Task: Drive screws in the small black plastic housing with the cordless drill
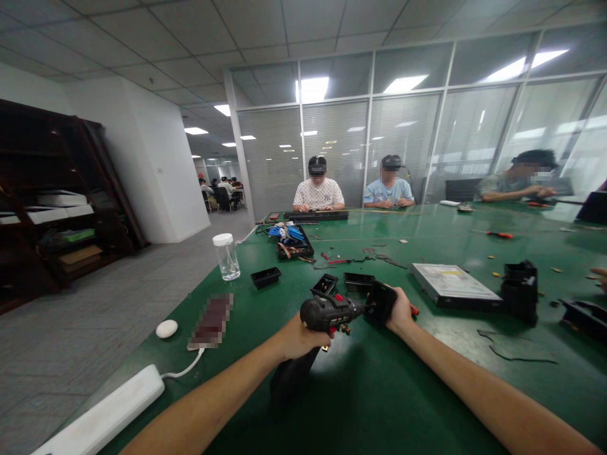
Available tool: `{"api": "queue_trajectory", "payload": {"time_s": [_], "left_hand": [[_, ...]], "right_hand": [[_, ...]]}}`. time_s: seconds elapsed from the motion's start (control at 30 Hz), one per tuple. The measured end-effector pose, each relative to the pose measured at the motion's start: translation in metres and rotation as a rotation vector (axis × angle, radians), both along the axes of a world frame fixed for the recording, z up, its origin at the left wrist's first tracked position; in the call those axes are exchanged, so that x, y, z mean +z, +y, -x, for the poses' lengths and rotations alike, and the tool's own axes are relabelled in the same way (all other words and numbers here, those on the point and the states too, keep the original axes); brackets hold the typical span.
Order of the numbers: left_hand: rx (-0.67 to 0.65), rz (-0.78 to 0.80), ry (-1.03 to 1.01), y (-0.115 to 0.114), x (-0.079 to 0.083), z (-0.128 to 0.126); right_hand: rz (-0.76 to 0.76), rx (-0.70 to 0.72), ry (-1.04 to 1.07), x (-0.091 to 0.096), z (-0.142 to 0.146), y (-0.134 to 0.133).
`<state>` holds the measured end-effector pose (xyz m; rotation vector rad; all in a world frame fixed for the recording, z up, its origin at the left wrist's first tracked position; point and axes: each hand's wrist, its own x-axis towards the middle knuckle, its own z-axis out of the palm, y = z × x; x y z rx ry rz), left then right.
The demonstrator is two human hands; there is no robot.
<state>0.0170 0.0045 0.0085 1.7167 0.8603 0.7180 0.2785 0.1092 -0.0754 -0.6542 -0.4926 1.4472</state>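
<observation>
My left hand is wrapped around the grip of a black cordless drill with red accents. Its chuck points right, against or very near a black plastic box-shaped part. That part is tilted up above the table, and my right hand grips it by its right side. Just beyond the drill, a black open housing lies with small brassy pieces inside. Another black housing sits behind the held part, and a third black housing rests farther left. Whether the bit touches the held part I cannot tell.
On the green table are a silver disc drive, a black bracket-like part, a clear jar, a phone, a white power strip and a tray of blue wires. Three people sit across the table.
</observation>
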Motion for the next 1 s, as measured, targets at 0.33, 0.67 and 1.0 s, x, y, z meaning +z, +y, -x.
{"api": "queue_trajectory", "payload": {"time_s": [0.33, 0.67, 1.0], "left_hand": [[0.007, 0.033, -0.024, -0.0008, 0.0016, -0.0003], [-0.013, 0.021, -0.02, -0.0015, 0.0038, -0.0003], [-0.009, 0.019, -0.038, -0.0003, 0.0002, -0.0001]], "right_hand": [[-0.004, 0.005, 0.012, 0.0027, 0.0016, -0.0027], [0.0, 0.005, -0.01, -0.0007, 0.0001, 0.0003], [-0.006, 0.0, 0.0, -0.0015, -0.0003, 0.0008]]}}
